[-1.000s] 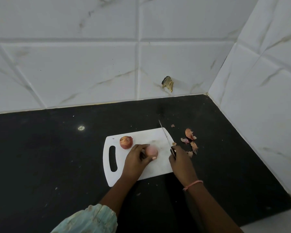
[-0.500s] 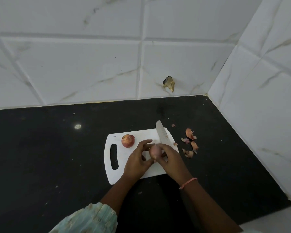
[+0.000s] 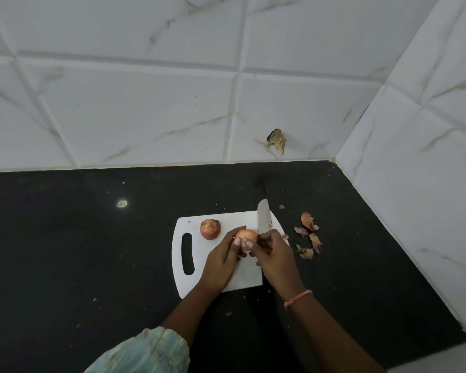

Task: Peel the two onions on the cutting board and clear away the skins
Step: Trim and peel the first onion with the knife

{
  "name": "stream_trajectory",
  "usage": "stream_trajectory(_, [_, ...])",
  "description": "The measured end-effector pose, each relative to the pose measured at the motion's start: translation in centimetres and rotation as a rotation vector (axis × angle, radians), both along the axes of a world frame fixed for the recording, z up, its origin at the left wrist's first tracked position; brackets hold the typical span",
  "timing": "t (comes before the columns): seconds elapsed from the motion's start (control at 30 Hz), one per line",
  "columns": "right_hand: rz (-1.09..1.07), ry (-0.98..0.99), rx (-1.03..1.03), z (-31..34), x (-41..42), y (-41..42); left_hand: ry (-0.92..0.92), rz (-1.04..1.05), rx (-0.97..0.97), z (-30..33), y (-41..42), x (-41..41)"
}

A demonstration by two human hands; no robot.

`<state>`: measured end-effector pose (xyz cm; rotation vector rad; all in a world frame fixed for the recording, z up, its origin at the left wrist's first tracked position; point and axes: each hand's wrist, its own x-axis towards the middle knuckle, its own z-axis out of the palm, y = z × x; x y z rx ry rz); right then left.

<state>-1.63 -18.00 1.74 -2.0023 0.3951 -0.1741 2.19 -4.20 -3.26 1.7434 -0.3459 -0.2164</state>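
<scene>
My left hand [image 3: 221, 261] and right hand [image 3: 273, 251] hold a pale onion [image 3: 246, 238] above the cutting board [image 3: 242, 278], fingers curled around it, knife [image 3: 263, 215] upright in my right; second onion [image 3: 210, 229] lies just left, skins [image 3: 308, 235] on the tabletop [image 3: 92, 251]

A pale, partly peeled onion [image 3: 246, 236] is held above the white cutting board [image 3: 244, 278]. A second onion [image 3: 210, 229], reddish and still in its skin, rests on the board's far side near the handle slot. Loose skins [image 3: 308, 235] are scattered on the black counter just right of the board.
</scene>
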Motion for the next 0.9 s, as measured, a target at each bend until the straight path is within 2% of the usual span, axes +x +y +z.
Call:
stream_trajectory(0.13, [0.051,-0.085,-0.274,-0.33,-0.28,-0.19,0.048,0.033,-0.083,0.40,-0.02,-0.12])
stream_trajectory(0.3, [0.114,-0.237,-0.366,-0.20,-0.44,0.62,0.047,0.050,-0.075,0.50,-0.18,-0.17])
stream_trajectory(0.9, [0.186,-0.155,-0.540,-0.83,0.43,0.12,0.001,0.063,0.049,0.15,-0.15,-0.04])
